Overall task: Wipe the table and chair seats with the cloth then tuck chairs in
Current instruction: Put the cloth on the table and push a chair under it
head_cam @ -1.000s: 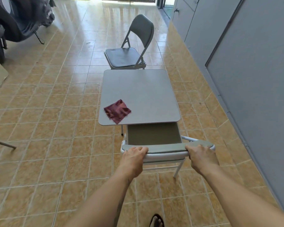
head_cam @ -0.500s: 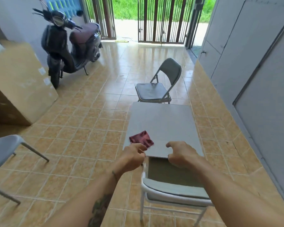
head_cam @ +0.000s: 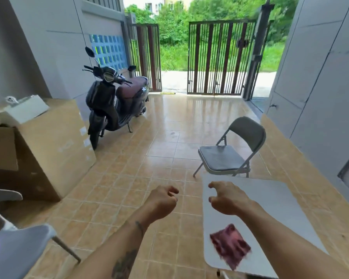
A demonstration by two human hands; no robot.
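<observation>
A grey square table (head_cam: 280,200) fills the lower right, with a dark red cloth (head_cam: 230,245) lying near its front left corner. My right hand (head_cam: 227,198) hovers over the table's left part, fingers curled loosely and holding nothing. My left hand (head_cam: 162,201) hangs over the floor left of the table, curled into a loose fist, empty. A grey folding chair (head_cam: 230,154) stands beyond the table's far edge, apart from it. The near chair is out of view.
A parked scooter (head_cam: 113,105) stands at the back left. Large cardboard boxes (head_cam: 48,150) sit at the left. A pale chair (head_cam: 18,250) fills the lower left corner. Grey walls (head_cam: 320,97) run along the right; a barred gate (head_cam: 220,59) stands at the far end.
Both hands let go of the near chair's backrest and rose. The view swung up and left; the near chair dropped out of view and the cloth now lies closer to me.
</observation>
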